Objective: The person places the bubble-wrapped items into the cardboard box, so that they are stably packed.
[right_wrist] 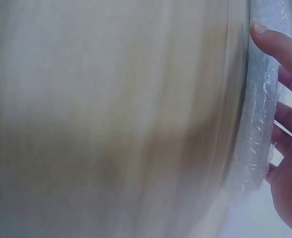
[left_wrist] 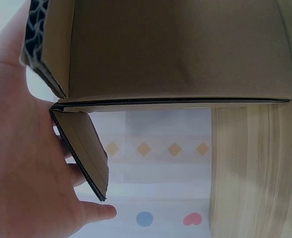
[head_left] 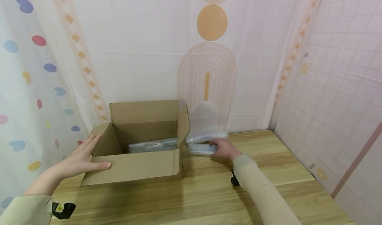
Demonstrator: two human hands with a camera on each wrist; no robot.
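Left hand [head_left: 80, 157], fingers flat, steadies the open brown cardboard box [head_left: 140, 145] at the pale wooden table's [head_left: 268, 172] back-left. Right hand [head_left: 223, 148] curls on a clear bubble-wrapped packet [head_left: 203, 148] just right of box. Grip both long edges, lift level, clear the side flap w/o snagging.

The cardboard box [head_left: 140, 145] is hiding most of the bubble-wrapped packet [head_left: 153, 145] lying inside it. Beside the box, the right hand [head_left: 224, 149] is covering part of another wrapped packet [head_left: 200, 148], contents unreadable.

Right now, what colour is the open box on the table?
Plain brown cardboard; the box shows best in the head view, on the light wooden table.
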